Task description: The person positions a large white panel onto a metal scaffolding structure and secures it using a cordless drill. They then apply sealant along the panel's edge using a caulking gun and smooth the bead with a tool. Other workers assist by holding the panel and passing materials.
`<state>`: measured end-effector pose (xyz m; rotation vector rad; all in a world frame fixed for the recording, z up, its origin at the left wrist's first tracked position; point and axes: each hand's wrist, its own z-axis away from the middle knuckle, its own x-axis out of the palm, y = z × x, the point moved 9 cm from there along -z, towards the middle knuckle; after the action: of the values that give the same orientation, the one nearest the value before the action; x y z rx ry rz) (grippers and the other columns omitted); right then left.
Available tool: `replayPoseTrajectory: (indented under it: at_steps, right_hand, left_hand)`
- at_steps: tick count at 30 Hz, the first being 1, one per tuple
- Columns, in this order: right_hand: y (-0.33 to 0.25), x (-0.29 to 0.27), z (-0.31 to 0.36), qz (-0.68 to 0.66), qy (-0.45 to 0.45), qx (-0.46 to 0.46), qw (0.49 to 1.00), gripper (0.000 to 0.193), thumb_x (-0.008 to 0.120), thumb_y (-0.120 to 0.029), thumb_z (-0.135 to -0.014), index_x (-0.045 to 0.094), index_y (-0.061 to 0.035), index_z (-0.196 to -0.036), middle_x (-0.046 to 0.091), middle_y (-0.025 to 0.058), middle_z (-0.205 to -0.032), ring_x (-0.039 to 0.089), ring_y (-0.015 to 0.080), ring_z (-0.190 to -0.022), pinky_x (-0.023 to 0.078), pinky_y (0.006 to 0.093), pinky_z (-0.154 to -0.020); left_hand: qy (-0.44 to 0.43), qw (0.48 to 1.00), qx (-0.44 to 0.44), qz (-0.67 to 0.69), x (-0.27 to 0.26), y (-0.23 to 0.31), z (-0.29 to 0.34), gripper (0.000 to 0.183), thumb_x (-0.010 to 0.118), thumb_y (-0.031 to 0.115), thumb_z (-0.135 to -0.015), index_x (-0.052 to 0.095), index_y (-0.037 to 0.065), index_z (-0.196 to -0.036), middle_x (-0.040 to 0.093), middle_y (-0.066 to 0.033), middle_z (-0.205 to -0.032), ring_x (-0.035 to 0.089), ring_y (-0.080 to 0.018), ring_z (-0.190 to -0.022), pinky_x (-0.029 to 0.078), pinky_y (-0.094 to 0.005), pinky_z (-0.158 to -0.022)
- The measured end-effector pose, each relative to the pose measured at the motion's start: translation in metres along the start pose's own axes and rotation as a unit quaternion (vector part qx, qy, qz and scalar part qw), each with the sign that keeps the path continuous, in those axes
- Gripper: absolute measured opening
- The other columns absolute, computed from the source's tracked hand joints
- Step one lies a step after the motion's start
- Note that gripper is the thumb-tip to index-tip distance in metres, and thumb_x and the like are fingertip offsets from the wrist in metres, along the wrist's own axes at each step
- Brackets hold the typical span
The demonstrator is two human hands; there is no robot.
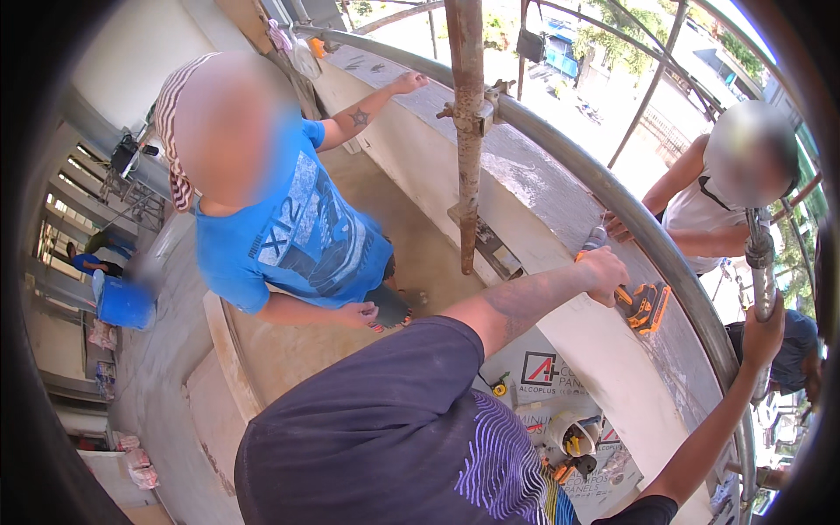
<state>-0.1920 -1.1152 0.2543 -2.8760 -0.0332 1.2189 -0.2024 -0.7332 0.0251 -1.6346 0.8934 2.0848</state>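
Observation:
My left hand (604,273) reaches over the ledge, its fingers wrapped around a yellow-and-black cordless drill (644,308). The drill's battery sticks out below my hand, while its grey front end points toward a co-worker's hands (618,229) on the far side of the ledge. At the right, my right hand (764,336) is closed around an upright metal scaffold pipe (766,293). What the drill's tip touches is hard to make out.
A curved scaffold rail (569,153) follows the plastered ledge (525,166); a rusty upright pipe (465,131) hangs in front. A co-worker in a blue shirt (306,227) stands left. Below the ledge are printed panels (534,372), a tool bucket (570,427) and a tape measure (499,388).

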Motion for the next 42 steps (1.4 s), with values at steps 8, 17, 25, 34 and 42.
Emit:
replayPoseTrajectory:
  at_steps: [8, 17, 25, 34, 42]
  right_hand:
    - [0.000, -0.001, -0.001, 0.001, 0.019, -0.021, 1.000, 0.068, 0.077, -0.023, -0.090, 0.062, -0.0172, -0.156, 0.076, 0.0161, -0.138, 0.074, 0.0391, -0.125, 0.059, 0.0487, -0.102]
    - [-0.010, -0.007, -0.001, 0.009, 0.001, -0.004, 1.000, 0.063, 0.075, -0.022, -0.091, 0.063, -0.0188, -0.152, 0.077, 0.0152, -0.136, 0.074, 0.0395, -0.122, 0.059, 0.0502, -0.100]
    - [-0.029, -0.016, 0.002, -0.030, 0.000, 0.023, 0.999, 0.065, 0.075, -0.020, -0.089, 0.064, -0.0209, -0.153, 0.078, 0.0166, -0.129, 0.075, 0.0425, -0.118, 0.060, 0.0540, -0.098]
    - [-0.055, -0.042, 0.008, -0.040, 0.021, 0.027, 0.999, 0.062, 0.079, -0.017, -0.084, 0.069, -0.0177, -0.145, 0.079, 0.0139, -0.121, 0.076, 0.0408, -0.111, 0.061, 0.0515, -0.093]
    - [-0.069, -0.056, 0.003, -0.071, 0.048, 0.010, 0.996, 0.053, 0.082, -0.017, -0.082, 0.072, -0.0178, -0.135, 0.079, 0.0105, -0.117, 0.076, 0.0382, -0.110, 0.061, 0.0506, -0.094]
  left_hand:
    - [0.002, 1.000, -0.006, 0.001, -0.001, 0.001, -0.002, 0.051, 0.077, 0.048, -0.088, 0.079, 0.018, -0.128, 0.078, -0.0109, -0.134, 0.071, -0.0270, -0.131, 0.046, -0.0447, -0.114]
    - [0.026, 1.000, 0.003, 0.009, 0.005, -0.002, -0.005, 0.050, 0.076, 0.049, -0.087, 0.081, 0.015, -0.123, 0.078, -0.0127, -0.128, 0.071, -0.0291, -0.128, 0.046, -0.0456, -0.113]
    - [0.000, 1.000, -0.011, 0.001, 0.002, -0.002, 0.000, 0.054, 0.074, 0.049, -0.090, 0.078, 0.014, -0.130, 0.075, -0.0145, -0.131, 0.068, -0.0299, -0.133, 0.045, -0.0456, -0.116]
    - [-0.016, 1.000, -0.015, -0.007, -0.005, 0.004, -0.003, 0.054, 0.076, 0.050, -0.089, 0.079, 0.015, -0.129, 0.075, -0.0131, -0.129, 0.067, -0.0295, -0.133, 0.045, -0.0458, -0.118]
    - [0.009, 1.000, -0.020, -0.001, -0.009, 0.003, -0.003, 0.055, 0.075, 0.051, -0.090, 0.078, 0.014, -0.131, 0.074, -0.0135, -0.133, 0.067, -0.0300, -0.134, 0.045, -0.0452, -0.120]
